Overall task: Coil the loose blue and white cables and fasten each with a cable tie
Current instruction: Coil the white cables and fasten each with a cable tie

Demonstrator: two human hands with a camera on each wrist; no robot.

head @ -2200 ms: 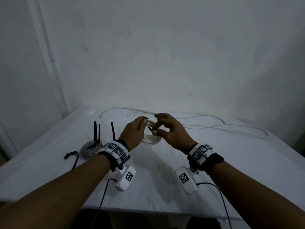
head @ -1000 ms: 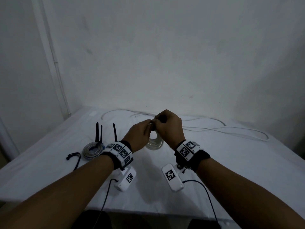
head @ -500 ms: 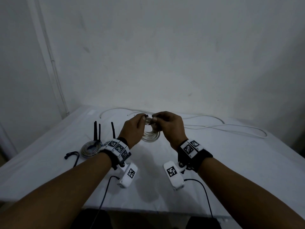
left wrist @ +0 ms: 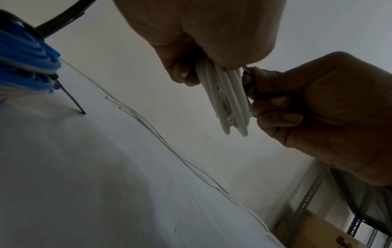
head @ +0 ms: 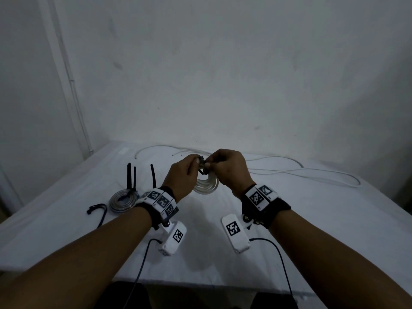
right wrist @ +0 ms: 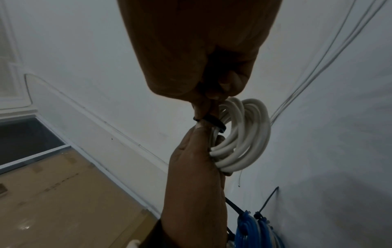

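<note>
The white cable coil (right wrist: 244,134) is being held above the table (head: 312,219), clenched in the left hand (head: 181,175). A black cable tie (right wrist: 212,122), looped around the strands, is being pinched by the right hand (head: 231,168) just beside the left thumb. The tail should be drawn steadily while the strands are kept bunched beneath the fingers. The tied blue coil (head: 122,198) is lying well apart. No legible writing is being observed; only patterned wrist markers (head: 256,197).

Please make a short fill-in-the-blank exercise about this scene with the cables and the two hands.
1. Both hands hold a coil of ____ cable.
2. The cable tie around that coil is ____ in colour.
3. The blue coil already tied lies on the table beside the person's ____ wrist.

Missing words: white; black; left
</note>
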